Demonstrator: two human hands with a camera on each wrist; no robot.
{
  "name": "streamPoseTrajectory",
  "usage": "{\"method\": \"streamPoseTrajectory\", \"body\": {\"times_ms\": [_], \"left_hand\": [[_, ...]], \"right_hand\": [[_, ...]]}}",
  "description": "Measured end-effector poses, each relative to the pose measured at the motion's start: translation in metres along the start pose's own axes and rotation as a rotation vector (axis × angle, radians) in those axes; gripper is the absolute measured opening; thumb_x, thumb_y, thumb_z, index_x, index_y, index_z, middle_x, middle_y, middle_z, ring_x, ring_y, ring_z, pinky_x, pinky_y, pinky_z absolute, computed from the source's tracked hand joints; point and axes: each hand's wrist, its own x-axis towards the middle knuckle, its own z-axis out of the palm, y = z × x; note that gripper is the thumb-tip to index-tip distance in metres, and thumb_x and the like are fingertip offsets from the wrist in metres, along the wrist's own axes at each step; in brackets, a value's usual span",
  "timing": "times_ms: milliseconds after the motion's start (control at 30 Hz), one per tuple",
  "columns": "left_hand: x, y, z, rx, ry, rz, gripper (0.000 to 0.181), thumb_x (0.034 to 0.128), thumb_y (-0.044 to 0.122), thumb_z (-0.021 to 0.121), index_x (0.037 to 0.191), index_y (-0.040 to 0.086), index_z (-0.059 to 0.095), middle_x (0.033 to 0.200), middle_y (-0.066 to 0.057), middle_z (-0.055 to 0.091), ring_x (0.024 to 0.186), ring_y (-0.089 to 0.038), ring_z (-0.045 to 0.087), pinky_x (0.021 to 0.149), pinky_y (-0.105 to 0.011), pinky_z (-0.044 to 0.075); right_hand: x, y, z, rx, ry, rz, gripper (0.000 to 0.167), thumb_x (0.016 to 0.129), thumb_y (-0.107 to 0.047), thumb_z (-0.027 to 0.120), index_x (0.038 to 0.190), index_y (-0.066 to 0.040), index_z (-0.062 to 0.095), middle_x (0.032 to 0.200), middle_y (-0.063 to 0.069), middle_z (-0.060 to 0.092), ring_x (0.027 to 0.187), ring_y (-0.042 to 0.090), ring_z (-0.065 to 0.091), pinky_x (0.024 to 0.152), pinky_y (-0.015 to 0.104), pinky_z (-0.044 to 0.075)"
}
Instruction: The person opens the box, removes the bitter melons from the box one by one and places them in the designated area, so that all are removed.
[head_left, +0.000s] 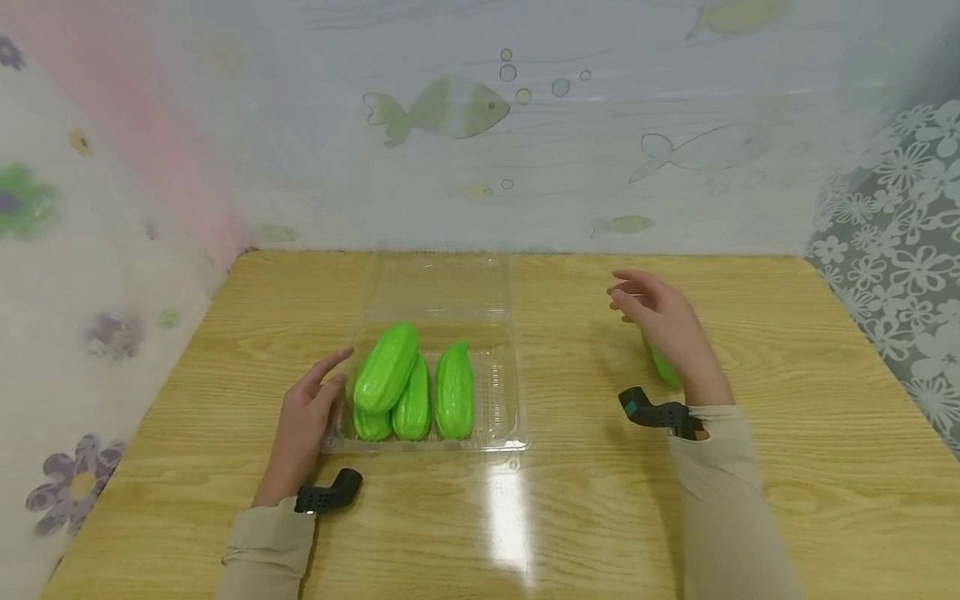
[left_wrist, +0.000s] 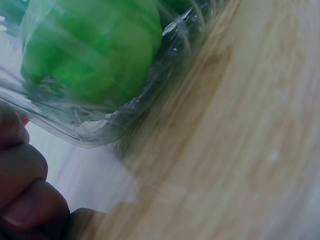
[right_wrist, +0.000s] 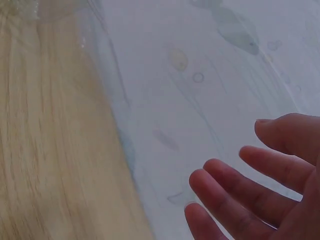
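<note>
A clear plastic clamshell box (head_left: 498, 400) lies with its lid folded back on the table. Several bright green ridged gourd-like pieces (head_left: 454, 392) are inside, one resting on top of others at the left. My left hand (head_left: 302, 425) is at the box's left side; in the left wrist view its bent fingers (left_wrist: 30, 175) are beside the clear wall, near a green piece (left_wrist: 90, 50). My right hand (head_left: 667, 333) is raised at the right, fingers loosely bent and holding nothing. Another green piece (head_left: 664, 368) shows partly from beneath it.
The wooden table (head_left: 585, 517) runs back to a wall (head_left: 562, 200) covered with fish drawings. The box's transparent lid (head_left: 442, 283) reaches close to that wall. Flower-patterned surfaces stand along the left and right sides.
</note>
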Motion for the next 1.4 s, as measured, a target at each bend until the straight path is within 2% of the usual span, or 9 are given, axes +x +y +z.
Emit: {"method": "streamPoseTrajectory", "body": {"times_ms": [200,433,600,767,900,1033,1133,1400], "left_hand": [[-0.001,-0.006,-0.002,-0.008,-0.006,0.0,0.033,0.0945,0.022,0.045,0.126,0.015,0.051,0.046,0.001,0.04,0.037,-0.009,0.035,0.037,-0.03,0.031],[-0.001,-0.017,-0.005,0.006,-0.017,-0.009,0.035,0.0944,0.027,0.045,0.128,0.018,0.05,0.047,0.0,0.041,0.038,-0.011,0.036,0.037,-0.03,0.032],[-0.009,-0.009,-0.004,0.01,-0.013,0.004,0.035,0.0951,0.023,0.044,0.128,0.014,0.049,0.047,0.002,0.04,0.038,-0.009,0.036,0.038,-0.03,0.033],[-0.012,-0.003,-0.001,-0.018,-0.002,0.007,0.034,0.0948,0.023,0.045,0.127,0.012,0.05,0.046,0.002,0.04,0.038,-0.009,0.036,0.038,-0.03,0.032],[-0.008,-0.012,-0.001,-0.044,0.0,0.0,0.034,0.0941,0.025,0.046,0.127,0.016,0.051,0.046,0.0,0.04,0.038,-0.011,0.036,0.037,-0.03,0.032],[-0.01,-0.01,-0.001,-0.043,0.008,-0.006,0.034,0.094,0.026,0.047,0.126,0.017,0.051,0.046,0.001,0.041,0.038,-0.01,0.036,0.037,-0.03,0.032],[-0.015,0.0,0.001,-0.041,0.013,-0.011,0.034,0.0944,0.023,0.046,0.126,0.014,0.051,0.046,0.001,0.04,0.038,-0.009,0.035,0.037,-0.029,0.032],[-0.018,0.0,0.001,-0.029,0.011,-0.017,0.033,0.0945,0.023,0.046,0.127,0.015,0.051,0.046,0.001,0.04,0.038,-0.01,0.035,0.037,-0.03,0.032]], "right_hand": [[-0.002,-0.017,0.013,0.049,-0.073,-0.029,0.043,0.092,-0.035,0.048,0.131,-0.02,0.042,0.114,0.002,0.054,0.096,0.014,0.055,0.083,0.037,0.044],[-0.014,-0.053,0.029,0.098,-0.153,-0.058,0.04,0.093,-0.019,0.049,0.131,-0.012,0.042,0.116,0.007,0.052,0.096,0.02,0.056,0.082,0.039,0.045],[-0.019,-0.065,0.038,0.12,-0.201,-0.067,0.039,0.093,-0.016,0.049,0.13,-0.011,0.043,0.116,0.008,0.051,0.095,0.021,0.056,0.081,0.039,0.045],[-0.022,-0.074,0.045,0.089,-0.243,-0.074,0.043,0.091,-0.024,0.052,0.132,-0.014,0.041,0.12,0.004,0.05,0.09,0.02,0.057,0.079,0.037,0.045],[-0.019,-0.067,0.055,0.071,-0.281,-0.097,0.047,0.09,-0.035,0.052,0.133,-0.022,0.039,0.123,-0.001,0.048,0.09,0.017,0.058,0.079,0.037,0.045],[-0.015,-0.054,0.066,0.065,-0.302,-0.127,0.046,0.089,-0.041,0.052,0.131,-0.03,0.039,0.123,-0.008,0.046,0.093,0.014,0.057,0.077,0.036,0.046],[-0.018,-0.057,0.07,0.068,-0.32,-0.119,0.045,0.089,-0.038,0.052,0.131,-0.031,0.038,0.123,-0.008,0.046,0.097,0.015,0.056,0.077,0.036,0.046],[-0.027,-0.066,0.076,0.068,-0.368,-0.128,0.045,0.088,-0.041,0.053,0.13,-0.035,0.038,0.124,-0.01,0.045,0.103,0.011,0.052,0.077,0.034,0.046]]}}
